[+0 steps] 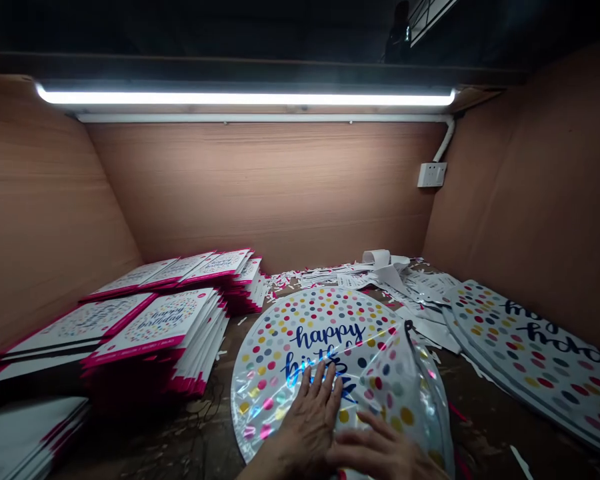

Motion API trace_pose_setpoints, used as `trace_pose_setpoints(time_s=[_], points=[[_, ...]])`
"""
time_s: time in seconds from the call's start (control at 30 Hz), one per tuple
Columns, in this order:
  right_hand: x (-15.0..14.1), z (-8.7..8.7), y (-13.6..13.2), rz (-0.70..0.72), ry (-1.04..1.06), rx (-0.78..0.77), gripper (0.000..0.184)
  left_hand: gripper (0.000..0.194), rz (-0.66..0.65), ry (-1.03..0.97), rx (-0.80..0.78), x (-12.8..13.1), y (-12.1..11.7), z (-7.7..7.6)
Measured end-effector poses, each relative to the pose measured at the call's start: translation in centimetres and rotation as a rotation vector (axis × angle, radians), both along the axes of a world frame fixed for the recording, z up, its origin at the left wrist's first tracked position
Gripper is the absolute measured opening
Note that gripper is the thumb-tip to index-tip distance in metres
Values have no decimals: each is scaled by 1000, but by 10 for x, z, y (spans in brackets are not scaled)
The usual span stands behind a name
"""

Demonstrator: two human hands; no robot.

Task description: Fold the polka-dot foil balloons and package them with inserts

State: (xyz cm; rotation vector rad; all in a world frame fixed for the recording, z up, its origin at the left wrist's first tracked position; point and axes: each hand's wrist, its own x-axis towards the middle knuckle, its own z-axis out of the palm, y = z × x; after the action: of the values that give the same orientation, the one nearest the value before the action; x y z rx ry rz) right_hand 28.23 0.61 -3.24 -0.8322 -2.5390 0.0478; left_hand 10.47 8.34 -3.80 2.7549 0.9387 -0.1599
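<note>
A flat round foil balloon [325, 310] lies in front of me, white with coloured dots and blue "happy birthday" lettering. Its right part is folded over in a creased flap [393, 373]. My left hand [313, 417] rests flat on the lower middle of the balloon, over the lettering, fingers stretched out. Beside it, my right hand [380, 447] is over the lower right part, near the flap. Its fingers point left, extended and slightly blurred, with nothing visible in them. Under the flap's right side, more shiny foil edges show.
Stacks of pink-edged printed packets [165, 313] stand on the left. More flat dotted balloons [545, 353] lie in a pile on the right. White paper strips [380, 267] and scraps litter the back. Wooden panels enclose three sides, with a tube light [245, 99] overhead.
</note>
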Motion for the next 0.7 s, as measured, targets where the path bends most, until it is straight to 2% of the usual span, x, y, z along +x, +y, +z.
trace_pose_setpoints(time_s=[0.03,0.07,0.13,0.23,0.3,0.4,0.47,0.53,0.6,0.7], points=[[1,6,14,17,-58,-107,33,63,8,1,-3,0,-1,0],[5,10,28,-25,-121,-217,38,65,13,-5,-7,1,-2,1],[24,13,52,-257,-222,-386,51,76,11,-21,-10,1,-4,5],[79,5,65,-641,-302,-507,75,86,11,-9,-42,0,-6,12],[119,1,61,-752,-331,-568,77,86,7,-17,-78,-2,-6,16],[151,12,55,-744,-360,-537,66,89,-15,-32,-115,-4,-4,18],[146,25,58,-734,-357,-433,62,92,-35,-34,-114,-5,-2,17],[127,35,67,-679,-323,-340,61,94,-55,-37,-102,-6,0,15],[106,33,76,-540,-297,-346,62,96,-67,-31,-94,-6,1,12],[91,11,83,-390,-292,-446,63,100,-65,-18,-89,-6,3,10]])
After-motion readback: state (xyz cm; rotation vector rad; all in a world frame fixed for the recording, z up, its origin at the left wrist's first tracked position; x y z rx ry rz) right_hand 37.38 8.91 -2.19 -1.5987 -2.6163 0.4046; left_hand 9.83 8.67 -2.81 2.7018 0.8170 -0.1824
